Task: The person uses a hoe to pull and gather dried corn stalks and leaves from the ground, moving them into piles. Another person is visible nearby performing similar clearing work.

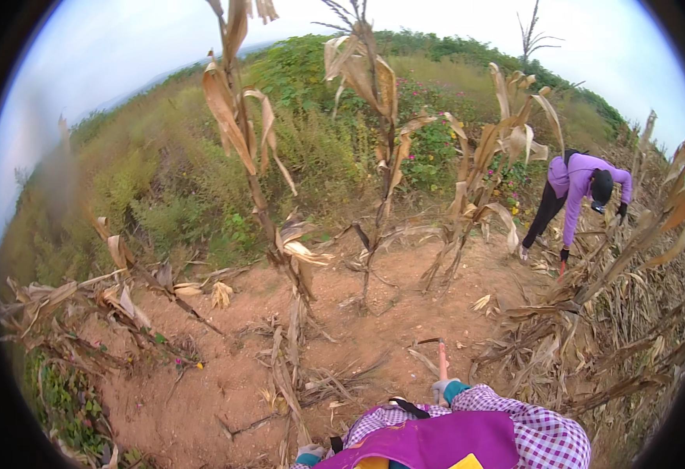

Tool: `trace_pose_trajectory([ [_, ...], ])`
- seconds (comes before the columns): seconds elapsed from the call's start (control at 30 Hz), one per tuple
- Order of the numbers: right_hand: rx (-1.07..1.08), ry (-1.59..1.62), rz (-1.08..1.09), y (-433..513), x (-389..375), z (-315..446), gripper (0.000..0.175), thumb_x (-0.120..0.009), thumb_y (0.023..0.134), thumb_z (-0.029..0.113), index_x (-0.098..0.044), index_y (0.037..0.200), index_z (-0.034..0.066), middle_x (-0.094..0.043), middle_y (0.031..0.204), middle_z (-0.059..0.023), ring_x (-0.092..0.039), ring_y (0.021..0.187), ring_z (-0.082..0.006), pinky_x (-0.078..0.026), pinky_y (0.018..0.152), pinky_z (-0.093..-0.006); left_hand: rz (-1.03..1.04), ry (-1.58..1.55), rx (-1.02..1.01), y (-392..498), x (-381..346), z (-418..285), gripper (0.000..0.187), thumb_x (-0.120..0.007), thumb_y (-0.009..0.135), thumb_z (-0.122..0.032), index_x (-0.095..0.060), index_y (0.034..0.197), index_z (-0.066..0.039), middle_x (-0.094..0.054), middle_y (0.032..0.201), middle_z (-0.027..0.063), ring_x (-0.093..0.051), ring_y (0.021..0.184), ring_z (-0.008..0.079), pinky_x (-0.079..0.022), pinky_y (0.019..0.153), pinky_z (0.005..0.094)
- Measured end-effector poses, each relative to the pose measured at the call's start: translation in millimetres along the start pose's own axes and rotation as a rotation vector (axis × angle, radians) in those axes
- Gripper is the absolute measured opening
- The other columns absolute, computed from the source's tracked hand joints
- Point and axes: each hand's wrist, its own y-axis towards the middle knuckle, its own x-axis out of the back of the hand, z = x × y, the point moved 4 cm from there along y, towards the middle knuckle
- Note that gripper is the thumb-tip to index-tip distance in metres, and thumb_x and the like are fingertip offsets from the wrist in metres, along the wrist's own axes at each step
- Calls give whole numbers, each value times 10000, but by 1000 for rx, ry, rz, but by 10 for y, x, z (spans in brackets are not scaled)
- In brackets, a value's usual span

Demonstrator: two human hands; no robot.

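Observation:
My right hand (441,390), in a light work glove with a teal cuff, grips the reddish handle of a sickle (443,359). Its thin dark blade points left above the bare soil. At the bottom edge is my left hand (310,452), also gloved and partly cut off by the picture's rim. Close beside it, a dry corn stalk (284,375) leans down from upper left; whether the fingers touch it I cannot tell. Taller withered corn stalks, a left one (267,214) and a middle one (382,140), stand upright before me.
A co-worker (580,182) in purple bends over at the right, a red-handled tool in one hand. Cut dry stalks (606,328) lie heaped along the right side. More corn debris (55,305) covers the left ground. Weeds and shrubs (295,140) grow behind the reddish soil (342,328).

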Motion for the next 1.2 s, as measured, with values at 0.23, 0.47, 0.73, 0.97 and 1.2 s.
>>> trace_pose_trajectory([
  [0.23,132,-382,35,138,235,-234,313,-527,862,311,-646,1063,103,-658,1051,-103,-623,991,-264,-490,840,-364,-29,48,-35,188,-94,-282,331,-621,755,-376,-706,909,-96,-677,880,168,-654,876,313,-511,788,392],
  [0.47,65,-414,-49,-127,758,-802,454,-566,841,345,-574,1219,94,-574,1240,-155,-542,1155,-311,-427,951,-404,-162,176,-204,205,-107,-1653,345,-618,761,-389,-705,919,-95,-676,896,171,-649,895,320,-508,804,391],
  [0.73,354,-205,64,-446,1441,-1920,363,-736,679,278,-672,940,34,-685,897,-99,-636,914,-241,-465,834,-318,166,456,-1258,-928,-1444,-5965,374,-606,831,-329,-611,1116,-86,-635,1057,163,-614,955,340,-492,839,402],
  [0.97,-131,276,1,-149,1733,-2956,581,-715,720,231,-427,1201,78,-664,883,-83,-614,828,-194,-451,841,-339,618,734,-2488,-3055,-3866,-7429,390,-660,742,-188,-566,1100,-64,-590,1131,127,-545,1095,262,-399,977,374],
  [1.2,-549,635,-425,-863,1936,-2934,580,-634,798,211,-375,1308,111,-629,898,-138,-612,735,-240,-474,659,-392,223,1533,-2234,-2855,-5440,-7704,588,-714,719,-184,-485,1236,-25,-474,1340,152,-362,1322,283,-209,1145,399],
])
